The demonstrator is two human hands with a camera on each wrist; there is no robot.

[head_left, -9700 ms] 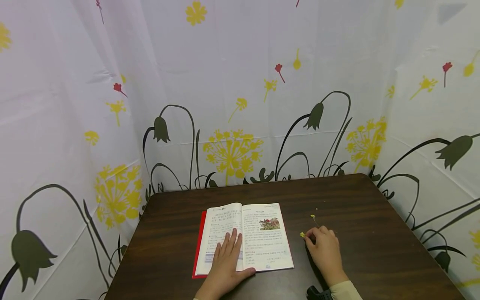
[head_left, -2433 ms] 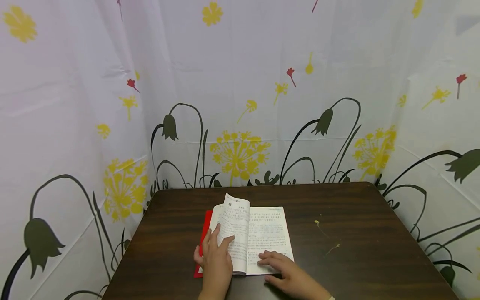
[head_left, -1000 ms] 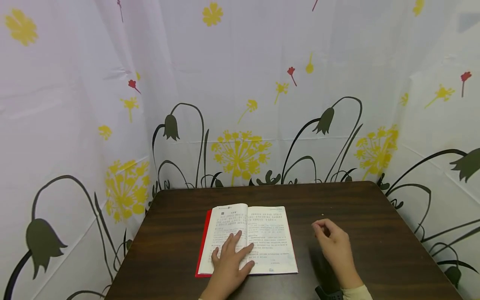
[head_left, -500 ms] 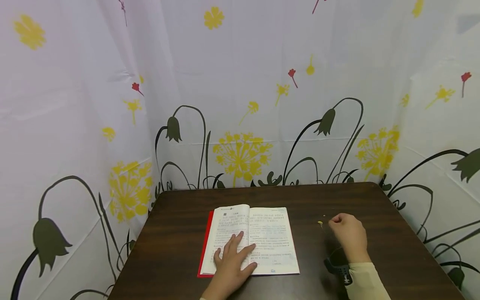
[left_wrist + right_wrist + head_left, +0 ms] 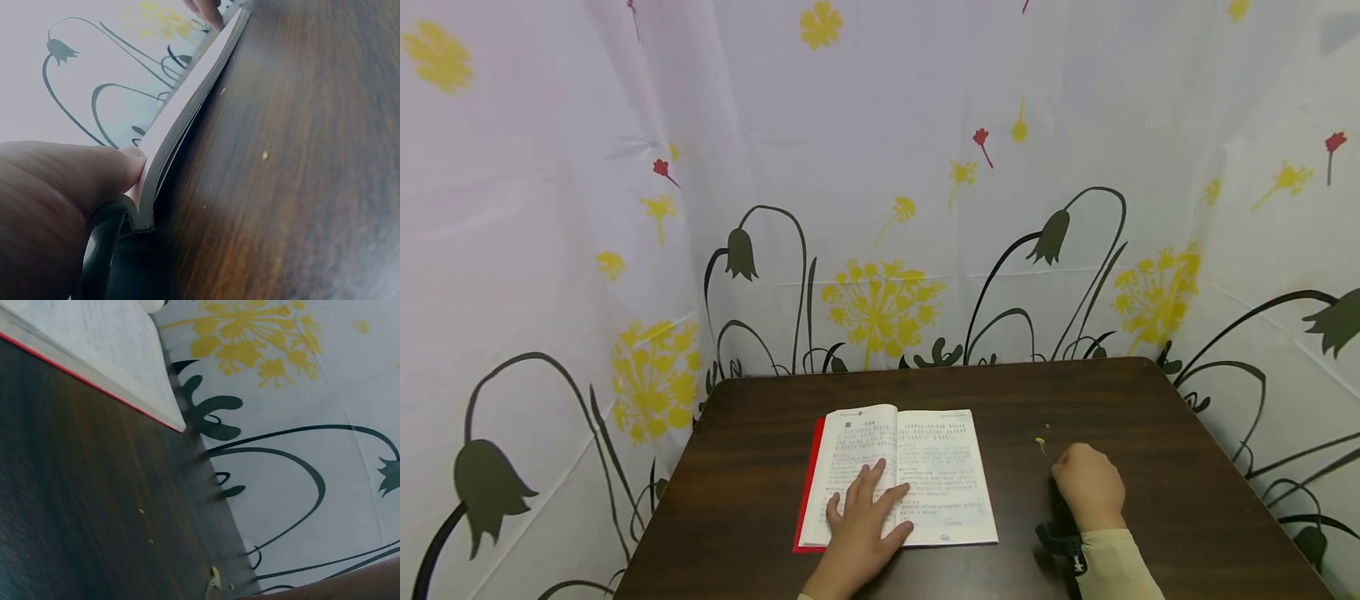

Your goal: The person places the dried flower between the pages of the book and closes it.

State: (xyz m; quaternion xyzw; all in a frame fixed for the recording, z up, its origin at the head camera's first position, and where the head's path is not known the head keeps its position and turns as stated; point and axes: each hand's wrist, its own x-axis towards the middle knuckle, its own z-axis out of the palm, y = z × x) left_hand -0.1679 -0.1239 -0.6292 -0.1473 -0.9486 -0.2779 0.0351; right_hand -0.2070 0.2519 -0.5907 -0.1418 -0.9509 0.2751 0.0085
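An open book (image 5: 936,475) with a red cover lies on the dark wooden table. My left hand (image 5: 867,529) rests on its left page and gutter, fingers spread. In the left wrist view the left thumb (image 5: 115,164) lies on the book's near edge. To the right of the book, my right hand (image 5: 1090,486) is low over the table, back up and fingers curled under. What is under its fingers is hidden. A small dried yellow flower (image 5: 1040,440) with a thin stem lies just beyond its fingertips; the right wrist view shows the flower (image 5: 215,577) too.
Tiny plant crumbs (image 5: 265,155) are scattered on the table (image 5: 737,467). A white curtain (image 5: 880,167) printed with flowers hangs behind the table's far edge. A black strap device (image 5: 1063,546) sits at the right wrist.
About ten seconds ago the right hand was at a flower beside the book; pages have since been turned. Lately the right hand left the book, moved right, and curled down where a second flower lay.
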